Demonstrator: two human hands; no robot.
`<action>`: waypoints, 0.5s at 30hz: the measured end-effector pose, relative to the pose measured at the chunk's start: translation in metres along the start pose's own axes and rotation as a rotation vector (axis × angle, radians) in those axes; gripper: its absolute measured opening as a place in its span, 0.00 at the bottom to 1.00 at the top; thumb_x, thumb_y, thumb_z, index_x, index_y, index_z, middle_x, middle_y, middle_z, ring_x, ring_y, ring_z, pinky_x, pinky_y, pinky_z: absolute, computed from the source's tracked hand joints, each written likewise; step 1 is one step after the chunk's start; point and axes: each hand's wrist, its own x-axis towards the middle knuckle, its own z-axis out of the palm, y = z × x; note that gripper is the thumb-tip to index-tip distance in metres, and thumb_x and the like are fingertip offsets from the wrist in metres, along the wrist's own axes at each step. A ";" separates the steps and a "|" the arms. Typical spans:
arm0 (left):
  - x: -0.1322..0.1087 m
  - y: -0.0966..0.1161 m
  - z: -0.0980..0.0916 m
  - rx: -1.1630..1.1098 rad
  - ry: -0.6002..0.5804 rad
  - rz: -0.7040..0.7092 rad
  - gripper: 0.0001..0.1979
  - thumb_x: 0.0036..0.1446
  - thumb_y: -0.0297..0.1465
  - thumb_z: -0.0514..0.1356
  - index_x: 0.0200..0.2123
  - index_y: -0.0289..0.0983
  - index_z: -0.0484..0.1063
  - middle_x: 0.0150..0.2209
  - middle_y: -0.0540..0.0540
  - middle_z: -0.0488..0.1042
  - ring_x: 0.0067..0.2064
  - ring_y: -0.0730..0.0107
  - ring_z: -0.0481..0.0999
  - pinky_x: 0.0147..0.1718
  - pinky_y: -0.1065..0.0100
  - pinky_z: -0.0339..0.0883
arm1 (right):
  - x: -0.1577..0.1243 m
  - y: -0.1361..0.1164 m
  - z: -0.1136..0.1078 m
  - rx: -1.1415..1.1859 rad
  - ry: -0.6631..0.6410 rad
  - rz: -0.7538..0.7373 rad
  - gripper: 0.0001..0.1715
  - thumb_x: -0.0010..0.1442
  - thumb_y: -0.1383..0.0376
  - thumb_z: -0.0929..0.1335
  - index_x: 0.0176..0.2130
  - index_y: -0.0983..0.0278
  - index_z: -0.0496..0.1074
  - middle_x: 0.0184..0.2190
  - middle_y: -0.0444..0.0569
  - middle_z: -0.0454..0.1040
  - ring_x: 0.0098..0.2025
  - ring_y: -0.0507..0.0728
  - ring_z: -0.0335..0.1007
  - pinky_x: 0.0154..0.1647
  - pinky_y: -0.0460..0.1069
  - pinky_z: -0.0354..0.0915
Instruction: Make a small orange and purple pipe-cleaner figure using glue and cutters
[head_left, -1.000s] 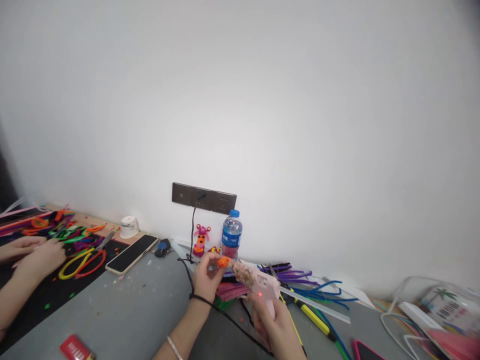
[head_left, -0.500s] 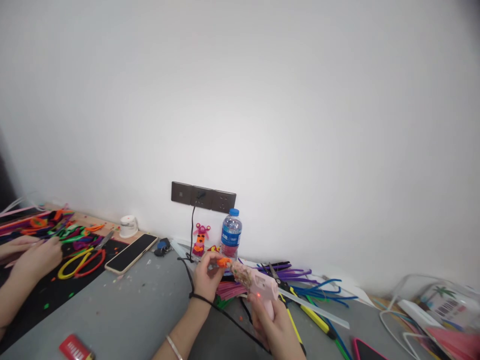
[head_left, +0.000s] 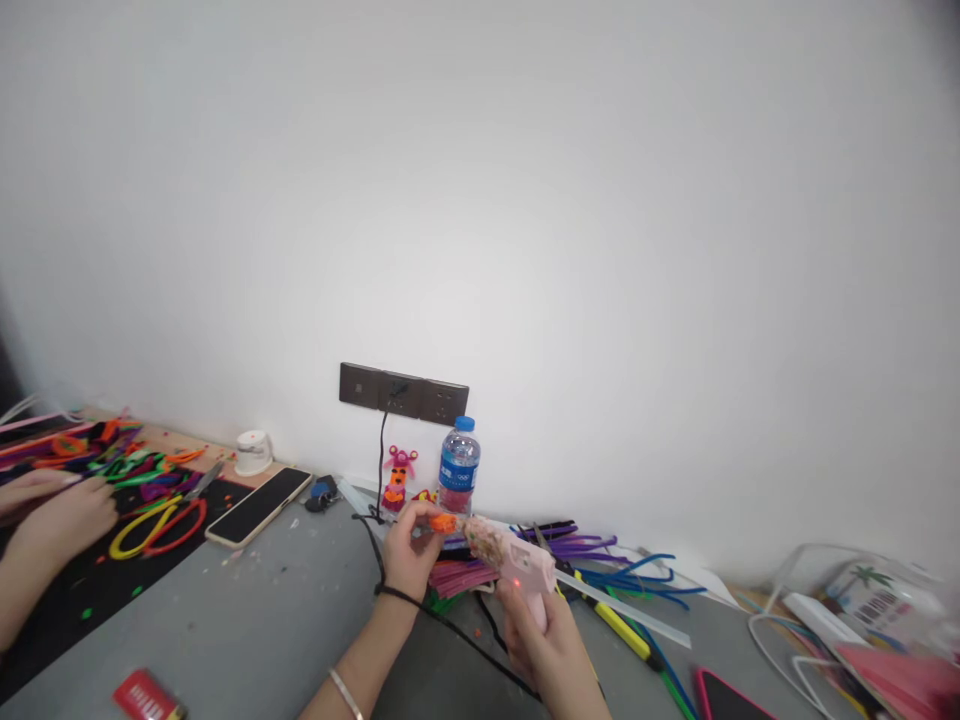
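Observation:
My right hand (head_left: pixel 546 640) is closed round the grip of a pink hot glue gun (head_left: pixel 517 564) whose red light is on. Its glue-crusted nozzle points left at a small orange fuzzy piece (head_left: pixel 444 522). My left hand (head_left: pixel 409 555) pinches that orange piece at the nozzle's tip. A black cord (head_left: pixel 450 630) runs under my left wrist across the grey table (head_left: pixel 262 620). Pink, purple and blue pipe cleaners (head_left: pixel 600 560) lie just behind both hands.
A water bottle (head_left: pixel 459 466) and a small pink-orange figure (head_left: pixel 397 480) stand by the wall sockets (head_left: pixel 403 392). Another person's hands (head_left: pixel 52 510) work at left among coloured pipe cleaners. A phone (head_left: pixel 259 505), red box (head_left: pixel 146 697) and clear container (head_left: pixel 862 600) lie around.
My hands and the glue gun have stayed almost still. The view has shifted slightly, and the other person's hands moved a little to the left.

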 end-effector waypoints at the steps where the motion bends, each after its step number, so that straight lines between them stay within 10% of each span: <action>1: 0.000 -0.001 0.000 -0.002 0.001 0.001 0.05 0.50 0.30 0.62 0.32 0.37 0.71 0.35 0.45 0.74 0.37 0.64 0.75 0.31 0.69 0.73 | 0.000 -0.001 0.000 -0.001 0.002 0.001 0.33 0.43 0.38 0.71 0.30 0.64 0.66 0.11 0.32 0.50 0.13 0.44 0.40 0.13 0.41 0.40; 15: 0.001 -0.003 -0.001 -0.004 0.017 -0.002 0.05 0.48 0.31 0.63 0.31 0.38 0.72 0.33 0.45 0.74 0.35 0.65 0.75 0.30 0.69 0.73 | -0.001 -0.002 0.001 -0.038 -0.001 -0.019 0.32 0.44 0.39 0.70 0.31 0.64 0.66 0.11 0.32 0.50 0.13 0.45 0.40 0.13 0.42 0.43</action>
